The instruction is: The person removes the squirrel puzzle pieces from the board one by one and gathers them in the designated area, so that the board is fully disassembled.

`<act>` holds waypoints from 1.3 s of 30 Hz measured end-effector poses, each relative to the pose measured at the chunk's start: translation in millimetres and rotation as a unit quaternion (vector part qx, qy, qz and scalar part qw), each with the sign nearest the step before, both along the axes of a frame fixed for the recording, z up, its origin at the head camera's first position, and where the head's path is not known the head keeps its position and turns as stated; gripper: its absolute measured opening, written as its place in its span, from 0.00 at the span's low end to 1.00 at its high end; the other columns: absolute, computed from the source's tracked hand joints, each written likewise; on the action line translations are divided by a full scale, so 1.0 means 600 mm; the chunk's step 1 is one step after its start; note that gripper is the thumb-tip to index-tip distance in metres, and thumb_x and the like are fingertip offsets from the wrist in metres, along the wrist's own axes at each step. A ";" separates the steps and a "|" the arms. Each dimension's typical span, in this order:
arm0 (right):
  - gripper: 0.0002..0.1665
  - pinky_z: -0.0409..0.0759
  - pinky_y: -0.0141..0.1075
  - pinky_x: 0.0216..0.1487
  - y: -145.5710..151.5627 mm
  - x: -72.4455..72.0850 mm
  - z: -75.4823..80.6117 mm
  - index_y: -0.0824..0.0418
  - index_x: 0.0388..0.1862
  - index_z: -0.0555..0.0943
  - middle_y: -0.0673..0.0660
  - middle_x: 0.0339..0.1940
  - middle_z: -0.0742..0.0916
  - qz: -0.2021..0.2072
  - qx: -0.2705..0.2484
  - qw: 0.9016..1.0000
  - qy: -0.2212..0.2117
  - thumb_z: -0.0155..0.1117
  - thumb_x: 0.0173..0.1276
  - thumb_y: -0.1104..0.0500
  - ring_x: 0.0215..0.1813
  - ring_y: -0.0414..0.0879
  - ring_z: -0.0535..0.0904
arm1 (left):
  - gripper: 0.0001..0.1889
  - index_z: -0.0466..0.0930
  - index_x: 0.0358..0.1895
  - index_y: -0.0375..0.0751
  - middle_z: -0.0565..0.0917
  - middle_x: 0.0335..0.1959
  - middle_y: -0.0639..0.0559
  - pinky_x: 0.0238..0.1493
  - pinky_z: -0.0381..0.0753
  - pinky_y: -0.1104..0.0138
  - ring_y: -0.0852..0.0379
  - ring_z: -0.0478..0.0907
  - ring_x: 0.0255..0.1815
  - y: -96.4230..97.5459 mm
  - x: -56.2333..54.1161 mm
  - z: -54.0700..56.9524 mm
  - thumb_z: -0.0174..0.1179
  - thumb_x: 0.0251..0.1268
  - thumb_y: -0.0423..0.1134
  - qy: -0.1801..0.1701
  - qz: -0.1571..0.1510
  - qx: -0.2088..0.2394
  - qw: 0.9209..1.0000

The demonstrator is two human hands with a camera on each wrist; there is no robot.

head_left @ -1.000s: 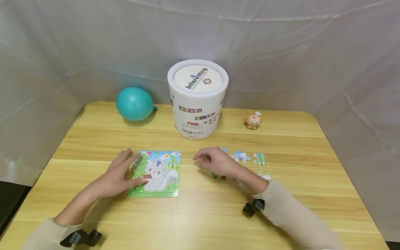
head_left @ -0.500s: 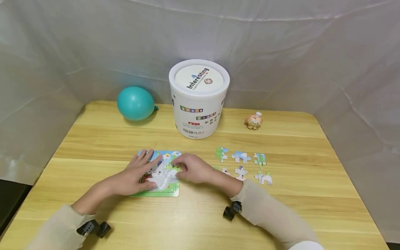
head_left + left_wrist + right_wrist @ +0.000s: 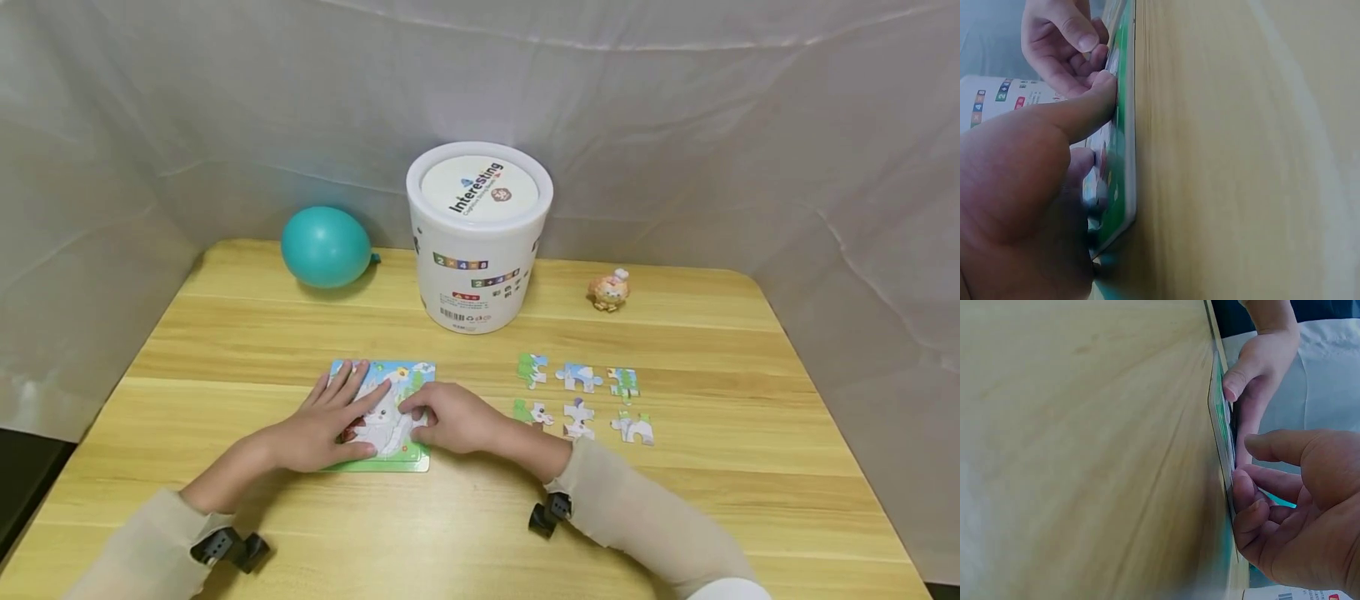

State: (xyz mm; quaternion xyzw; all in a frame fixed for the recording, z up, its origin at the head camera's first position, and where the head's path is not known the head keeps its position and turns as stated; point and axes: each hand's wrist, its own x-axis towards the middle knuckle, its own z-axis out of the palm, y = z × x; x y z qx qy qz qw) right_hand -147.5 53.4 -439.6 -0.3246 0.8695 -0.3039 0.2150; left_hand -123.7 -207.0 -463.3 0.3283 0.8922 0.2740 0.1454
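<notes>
The left hand lies palm down, fingers spread, over the left part of the squirrel jigsaw board, thumb resting near its lower edge and forefinger reaching toward the middle. The right hand comes in from the right with bent fingers, forefinger and thumb somewhat apart, their tips at the right part of the board beside the squirrel's tail; whether they hold a piece cannot be told, as the fingers hide the contact. The step in hand appears to be work on a piece at the board's right side, the left hand steadying; whether the piece is being pressed in or pried out is not clear. The next move seems to call for light fingertip control on the right and even pressure on the left, so that neighbouring pieces do not shift. The two hands themselves are the main obstruction, covering much of the picture and leaving little room between left forefinger and right fingertips. To the right of the board, six loose jigsaw pieces lie in two rows of three, the right forearm passing just in front. Behind the board stand a teal balloon to the left, a white lidded bucket slightly to the right, and a small figurine farther right, all beyond the hands' reach of work.
</notes>
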 end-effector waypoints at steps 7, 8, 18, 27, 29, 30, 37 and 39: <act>0.22 0.74 0.26 0.36 -0.005 0.008 0.001 0.64 0.61 0.83 0.44 0.35 0.82 0.009 -0.002 1.000 -0.003 0.71 0.69 0.62 0.30 0.34 0.72 | 0.45 0.50 0.82 0.39 0.34 0.81 0.27 0.73 0.22 0.36 0.28 0.24 0.80 0.005 0.003 0.016 0.61 0.72 0.55 -0.034 0.010 -0.018 0.999; 0.22 0.74 0.26 0.36 -0.006 0.009 0.002 0.64 0.61 0.83 0.44 0.35 0.82 0.008 -0.001 1.000 -0.004 0.71 0.69 0.62 0.30 0.34 0.72 | 0.45 0.50 0.82 0.39 0.33 0.81 0.27 0.74 0.22 0.36 0.28 0.23 0.80 0.006 0.003 0.018 0.60 0.72 0.56 -0.038 0.010 -0.022 0.999; 0.22 0.74 0.26 0.37 -0.010 0.014 -0.003 0.63 0.61 0.84 0.44 0.33 0.81 -0.024 -0.003 1.000 0.006 0.71 0.68 0.63 0.31 0.35 0.72 | 0.45 0.51 0.82 0.39 0.34 0.81 0.27 0.74 0.22 0.36 0.28 0.24 0.80 0.009 0.003 0.022 0.61 0.71 0.56 -0.044 0.016 -0.031 0.998; 0.20 0.74 0.27 0.40 -0.009 0.016 -0.006 0.62 0.58 0.85 0.44 0.31 0.81 -0.041 -0.015 0.999 0.011 0.72 0.67 0.63 0.34 0.36 0.74 | 0.45 0.50 0.83 0.43 0.34 0.82 0.29 0.74 0.21 0.38 0.29 0.24 0.81 0.005 0.001 0.007 0.63 0.71 0.54 -0.029 0.019 -0.032 0.999; 0.19 0.74 0.27 0.40 -0.009 0.017 -0.006 0.62 0.57 0.85 0.44 0.31 0.81 -0.041 -0.016 0.999 0.013 0.72 0.67 0.63 0.33 0.35 0.73 | 0.45 0.51 0.82 0.41 0.35 0.81 0.27 0.74 0.22 0.37 0.28 0.25 0.80 0.008 0.003 0.016 0.63 0.71 0.55 -0.034 0.019 -0.026 0.999; 0.19 0.74 0.27 0.39 -0.009 0.017 -0.006 0.62 0.57 0.85 0.44 0.31 0.81 -0.040 -0.016 0.999 0.014 0.72 0.67 0.63 0.32 0.35 0.73 | 0.45 0.52 0.82 0.40 0.35 0.81 0.27 0.74 0.22 0.36 0.27 0.25 0.80 0.010 0.004 0.020 0.63 0.71 0.55 -0.038 0.019 -0.024 0.999; 0.17 0.73 0.27 0.37 -0.010 0.015 -0.008 0.60 0.55 0.85 0.44 0.31 0.80 -0.039 -0.017 0.999 0.014 0.72 0.67 0.63 0.29 0.35 0.71 | 0.45 0.53 0.82 0.40 0.35 0.81 0.27 0.74 0.23 0.36 0.27 0.25 0.80 0.013 0.004 0.027 0.63 0.70 0.56 -0.046 0.023 -0.030 0.998; 0.16 0.73 0.27 0.37 -0.011 0.015 -0.009 0.60 0.54 0.86 0.44 0.31 0.80 -0.041 -0.016 0.999 0.011 0.73 0.67 0.63 0.29 0.35 0.71 | 0.45 0.53 0.82 0.40 0.35 0.81 0.27 0.74 0.23 0.36 0.28 0.25 0.80 0.012 0.003 0.026 0.63 0.70 0.56 -0.046 0.024 -0.030 0.998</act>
